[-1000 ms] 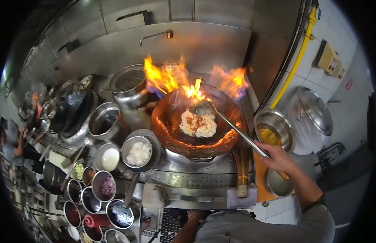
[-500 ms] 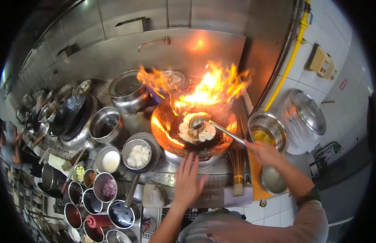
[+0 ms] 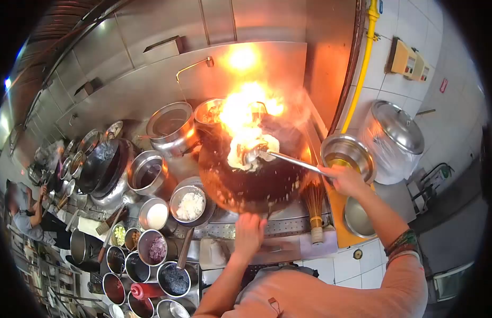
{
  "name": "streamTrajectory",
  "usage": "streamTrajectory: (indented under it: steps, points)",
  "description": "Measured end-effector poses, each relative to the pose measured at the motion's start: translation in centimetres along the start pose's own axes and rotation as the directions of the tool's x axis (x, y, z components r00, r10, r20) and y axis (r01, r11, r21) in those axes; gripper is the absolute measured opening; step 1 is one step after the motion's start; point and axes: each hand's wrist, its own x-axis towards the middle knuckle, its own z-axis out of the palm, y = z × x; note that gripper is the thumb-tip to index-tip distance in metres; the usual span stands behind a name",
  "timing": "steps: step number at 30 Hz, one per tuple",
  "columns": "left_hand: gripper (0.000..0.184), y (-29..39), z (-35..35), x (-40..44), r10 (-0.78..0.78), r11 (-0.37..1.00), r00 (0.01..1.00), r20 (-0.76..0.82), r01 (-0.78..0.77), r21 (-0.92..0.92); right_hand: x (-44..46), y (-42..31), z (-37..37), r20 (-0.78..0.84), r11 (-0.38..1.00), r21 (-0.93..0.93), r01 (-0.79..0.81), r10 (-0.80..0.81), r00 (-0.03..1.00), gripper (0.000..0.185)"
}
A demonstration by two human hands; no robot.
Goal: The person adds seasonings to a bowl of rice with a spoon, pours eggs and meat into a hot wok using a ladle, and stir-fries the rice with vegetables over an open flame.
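A large dark wok (image 3: 246, 188) sits on the stove, its near rim lifted and blurred by motion. My left hand (image 3: 250, 233) is closed at that near rim, where the wok's handle is. In my right hand (image 3: 345, 180) is the handle of a long metal ladle (image 3: 293, 160), which reaches left over the wok. The ladle's bowl touches a pale, egg-like mass (image 3: 264, 151) near the wok's far part. Bright flames (image 3: 248, 108) rise behind and over this food, hiding part of it.
Left of the wok stand a bowl of white food (image 3: 190, 206), metal pots (image 3: 146, 172) and several ingredient containers (image 3: 152, 247). A bamboo brush (image 3: 315, 212) and a bowl of yellow liquid (image 3: 347, 153) are at the right. Another person (image 3: 28, 217) stands far left.
My left hand has come up from below the counter, open at first, and closed at the wok's near rim. The wok has tilted, the food has shifted away, and the flames are brighter.
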Motion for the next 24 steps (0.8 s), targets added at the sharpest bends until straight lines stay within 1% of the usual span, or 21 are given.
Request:
streamTrajectory:
  steps: [1, 2, 4, 5, 6, 7, 8, 9, 11, 12, 13, 14, 15, 16, 17, 19, 20, 21, 22, 23, 24]
  points:
    - [0.014, 0.7, -1.0, -0.7, -0.012, 0.999, 1.000, 0.024, 0.013, -0.032, -0.7, 0.4, 0.1, -0.004, 1.000, -0.002, -0.001, 0.001, 1.000, 0.064]
    - [0.014, 0.8, -2.0, -0.1, -0.002, 1.000, 1.000, 0.021, 0.002, -0.026, -1.5, 1.6, 0.4, -0.038, 0.997, 0.060, 0.051, -0.048, 0.998, 0.063]
    - [0.014, 2.1, -3.7, 0.9, 0.138, 0.990, 0.984, -0.111, -0.138, 0.012, -1.8, 3.9, 0.2, -0.080, 0.963, 0.195, 0.188, -0.175, 0.981, 0.062]
    - [0.014, 1.9, -4.2, 2.5, 0.079, 0.996, 0.993, -0.083, -0.081, -0.030, -2.2, 4.2, 0.1, -0.036, 0.960, 0.215, 0.181, -0.177, 0.984, 0.062]
    - [0.013, 1.7, -4.2, 4.0, 0.043, 0.998, 0.997, -0.060, -0.046, -0.040, -1.9, 3.9, -2.0, 0.129, 0.922, 0.386, 0.028, -0.084, 0.988, 0.059]
    - [0.013, 1.1, -3.7, 5.2, 0.022, 0.999, 0.998, -0.053, -0.024, -0.047, -1.3, 3.7, -3.5, 0.285, 0.849, 0.511, -0.135, -0.019, 0.958, 0.057]
    - [0.013, 0.3, -2.9, 5.0, 0.029, 0.997, 0.999, -0.039, -0.031, -0.070, -1.1, 4.3, -3.2, 0.270, 0.767, 0.626, -0.140, -0.045, 0.962, 0.052]
    - [0.013, -0.4, -2.2, 5.0, 0.043, 0.995, 0.999, -0.034, -0.046, -0.090, -0.8, 4.7, -3.5, 0.248, 0.774, 0.621, -0.120, -0.049, 0.967, 0.052]
    - [0.015, 0.2, -2.7, 5.7, 0.046, 0.996, 0.997, -0.060, -0.051, -0.071, -0.8, 3.7, -4.9, 0.351, 0.821, 0.546, -0.169, -0.040, 0.936, 0.053]
    - [0.015, 0.5, -2.7, 5.8, 0.036, 0.997, 0.996, -0.083, -0.042, -0.067, -0.4, 3.0, -5.2, 0.400, 0.865, 0.462, -0.197, -0.005, 0.916, 0.054]
    - [0.016, 0.9, -2.5, 5.6, 0.024, 0.997, 0.994, -0.106, -0.031, -0.071, -0.3, 2.3, -4.6, 0.411, 0.860, 0.462, -0.215, 0.007, 0.912, 0.054]
    - [0.015, 0.3, -1.9, 5.8, -0.021, 0.995, 0.999, -0.041, 0.017, -0.103, 0.4, 2.0, -3.6, 0.311, 0.917, 0.379, -0.122, -0.001, 0.951, 0.054]
    - [0.015, -0.5, -0.9, 5.4, -0.011, 0.994, 0.999, -0.041, 0.007, -0.108, 1.3, 2.1, -2.5, 0.202, 0.961, 0.276, -0.031, -0.026, 0.979, 0.055]
    - [0.015, -1.6, 0.3, 4.5, -0.021, 0.997, 0.999, -0.027, 0.019, -0.075, 1.8, 2.5, -0.5, 0.070, 0.946, 0.317, 0.068, -0.094, 0.993, 0.055]
    - [0.015, -2.2, 0.9, 3.4, -0.032, 0.999, 0.999, -0.013, 0.032, -0.038, 1.5, 1.9, -0.5, 0.059, 0.947, 0.314, 0.068, -0.091, 0.994, 0.055]
    - [0.019, -1.4, -0.1, 1.1, -0.016, 0.998, 1.000, -0.023, 0.015, -0.058, 1.0, 0.3, -0.9, 0.047, 0.995, 0.079, -0.064, 0.060, 0.997, 0.056]
    - [0.020, -0.7, -1.2, -0.2, -0.008, 0.993, 1.000, -0.003, 0.008, -0.115, 0.2, 0.3, -1.2, 0.004, 0.997, 0.030, -0.075, 0.075, 0.997, 0.059]
    - [0.021, -0.3, -2.2, -0.6, 0.000, 0.986, 1.000, 0.015, 0.002, -0.169, 0.4, 1.6, -0.9, -0.005, 0.997, 0.029, -0.072, 0.073, 0.997, 0.059]
    - [0.019, -0.1, -2.8, 0.6, 0.060, 0.987, 0.996, -0.071, -0.070, -0.146, 0.0, 3.3, -0.3, -0.078, 0.983, 0.177, 0.048, -0.035, 0.996, 0.059]
    - [0.017, -0.1, -3.2, 2.4, -0.005, 0.999, 1.000, -0.025, 0.004, -0.053, -0.8, 4.1, 0.9, -0.146, 0.932, 0.322, 0.169, -0.128, 0.981, 0.060]
    - [0.017, -0.1, -3.3, 3.8, -0.033, 0.997, 0.999, -0.022, 0.032, -0.076, -1.0, 3.4, 0.5, -0.093, 0.850, 0.513, 0.122, -0.086, 0.992, 0.060]
